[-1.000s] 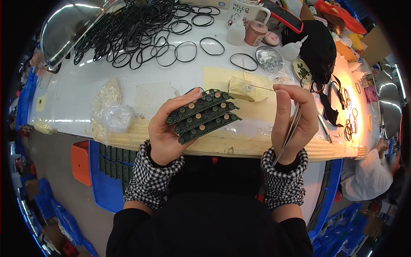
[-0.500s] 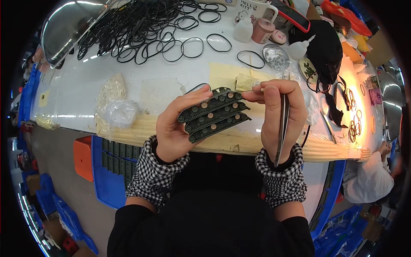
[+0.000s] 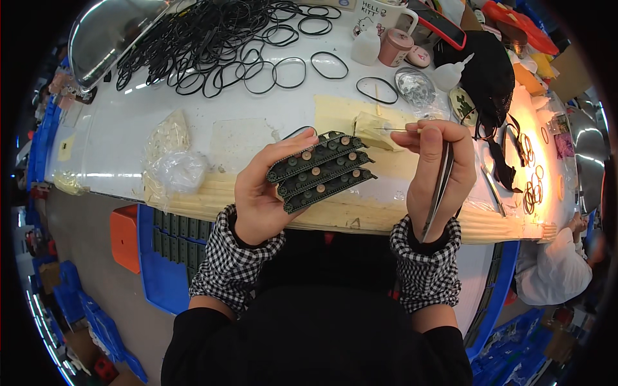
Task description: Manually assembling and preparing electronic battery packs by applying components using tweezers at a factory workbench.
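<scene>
My left hand (image 3: 259,193) is closed around a fanned stack of three dark green toy track pieces (image 3: 322,174), holding them tilted over the table's near edge. Small round wheels line each piece, some with tan centres. To the right, apart from the stack, my right hand (image 3: 443,164) pinches a thin needle-like tool (image 3: 407,130) between thumb and fingers. Its fine tip points left, in front of a pale yellow block (image 3: 373,127). Metal tweezers (image 3: 438,199) also lie in that hand, along the palm toward the wrist.
Behind lies a heap of black rubber rings (image 3: 206,38), with single rings spread around. A clear plastic bag (image 3: 180,170) rests left. A mug (image 3: 380,16), a pink jar (image 3: 395,46) and a black cap (image 3: 479,71) stand back right. Below, a blue crate (image 3: 161,276) holds green parts.
My right hand has moved right, drawing the needle-like tool away from the track pieces toward the yellow block. My left hand and the stack stay nearly still.
</scene>
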The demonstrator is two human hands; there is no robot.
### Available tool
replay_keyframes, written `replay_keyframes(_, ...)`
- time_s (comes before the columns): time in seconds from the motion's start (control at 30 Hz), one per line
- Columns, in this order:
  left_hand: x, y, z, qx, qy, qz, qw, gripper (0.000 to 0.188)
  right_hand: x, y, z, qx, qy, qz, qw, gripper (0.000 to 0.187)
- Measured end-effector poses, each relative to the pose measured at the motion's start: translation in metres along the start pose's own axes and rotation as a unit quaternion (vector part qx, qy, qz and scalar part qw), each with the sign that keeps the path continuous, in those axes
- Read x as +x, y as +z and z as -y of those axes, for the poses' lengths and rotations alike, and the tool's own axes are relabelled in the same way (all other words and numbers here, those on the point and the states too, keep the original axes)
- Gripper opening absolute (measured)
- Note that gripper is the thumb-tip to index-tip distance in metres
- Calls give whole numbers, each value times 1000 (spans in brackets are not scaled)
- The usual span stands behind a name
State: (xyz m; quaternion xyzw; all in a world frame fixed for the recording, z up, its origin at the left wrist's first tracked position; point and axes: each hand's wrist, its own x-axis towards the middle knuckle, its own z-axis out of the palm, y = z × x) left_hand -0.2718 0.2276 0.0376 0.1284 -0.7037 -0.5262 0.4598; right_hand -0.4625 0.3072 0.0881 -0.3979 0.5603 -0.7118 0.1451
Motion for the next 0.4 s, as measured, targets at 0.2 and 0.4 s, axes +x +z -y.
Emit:
replay_keyframes(0.2, 7, 10, -6, -32, -46, -55, 997, 61, 18, -18, -22, -372, -245, 33, 895, 8)
replay_keyframes(0.4, 10, 12, 1, -37, -17, -49, 998, 63, 17, -17, -22, -399, -266, 30, 877, 10)
